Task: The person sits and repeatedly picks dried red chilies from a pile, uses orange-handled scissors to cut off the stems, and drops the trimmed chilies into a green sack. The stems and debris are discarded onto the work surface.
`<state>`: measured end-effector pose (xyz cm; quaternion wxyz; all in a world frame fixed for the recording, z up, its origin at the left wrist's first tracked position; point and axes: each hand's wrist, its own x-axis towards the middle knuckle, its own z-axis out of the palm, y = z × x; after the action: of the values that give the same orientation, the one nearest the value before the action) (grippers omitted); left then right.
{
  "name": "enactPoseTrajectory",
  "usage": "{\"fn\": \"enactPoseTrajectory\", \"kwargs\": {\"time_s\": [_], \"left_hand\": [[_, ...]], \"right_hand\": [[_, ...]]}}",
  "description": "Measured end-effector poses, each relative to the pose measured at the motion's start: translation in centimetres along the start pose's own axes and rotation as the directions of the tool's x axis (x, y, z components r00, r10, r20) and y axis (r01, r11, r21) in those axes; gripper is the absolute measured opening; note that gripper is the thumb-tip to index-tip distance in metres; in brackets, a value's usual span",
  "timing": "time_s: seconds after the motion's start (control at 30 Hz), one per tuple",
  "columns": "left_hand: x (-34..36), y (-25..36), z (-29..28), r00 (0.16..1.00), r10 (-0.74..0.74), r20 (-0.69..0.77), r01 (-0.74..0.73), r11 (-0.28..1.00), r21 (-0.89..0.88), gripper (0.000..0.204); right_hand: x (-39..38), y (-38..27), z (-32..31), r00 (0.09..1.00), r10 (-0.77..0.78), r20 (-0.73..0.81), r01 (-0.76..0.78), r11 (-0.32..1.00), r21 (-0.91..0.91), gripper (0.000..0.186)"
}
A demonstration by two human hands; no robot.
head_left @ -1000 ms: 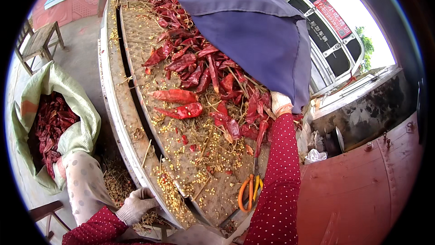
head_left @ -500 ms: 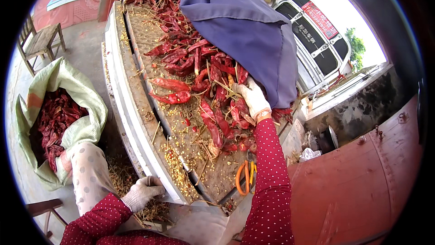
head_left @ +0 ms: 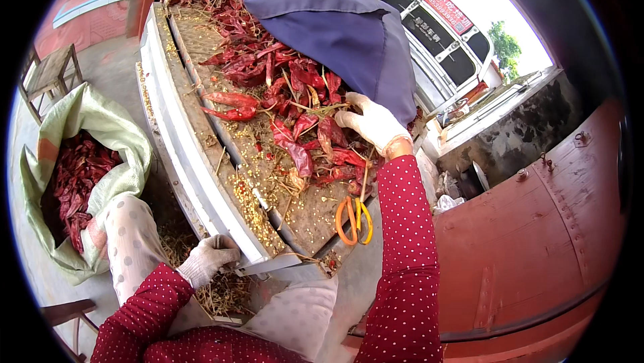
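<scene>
My right hand [head_left: 369, 121], in a pale knit glove, reaches over dried red chillies [head_left: 295, 145] with its fingers apart and slightly curved, holding nothing visible. A purple cloth [head_left: 322, 21] covers part of the heap just beyond it. Scissors with orange and yellow handles [head_left: 345, 219] lie below the heap, among scattered seeds and stalks. My left hand [head_left: 213, 257], also gloved, has its fingers curled on the white edge of the worktop [head_left: 176, 111] near its front corner.
An open green woven sack [head_left: 117, 118] of chillies stands at my left, below a wooden chair [head_left: 50, 68]. A red metal panel [head_left: 510, 242] fills the right side. A white vehicle [head_left: 443, 41] stands beyond the opening, behind a stained low wall [head_left: 510, 121].
My right hand has come out from under the cloth's edge and moved left and up over the chillies. The view has shifted. My left hand stays at the worktop's edge.
</scene>
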<state>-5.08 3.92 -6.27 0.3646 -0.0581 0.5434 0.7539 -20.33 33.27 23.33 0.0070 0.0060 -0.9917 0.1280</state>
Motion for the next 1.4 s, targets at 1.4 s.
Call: {"fn": "enactPoseTrajectory", "kwargs": {"time_s": [1.4], "left_hand": [[-7.8,1.9,0.6,0.925,0.355,0.138,-0.345,0.934,-0.093,0.025]], "right_hand": [[-19.2,-4.4,9.4,0.972,-0.044,-0.229,0.233,0.127,0.964,0.037]]}}
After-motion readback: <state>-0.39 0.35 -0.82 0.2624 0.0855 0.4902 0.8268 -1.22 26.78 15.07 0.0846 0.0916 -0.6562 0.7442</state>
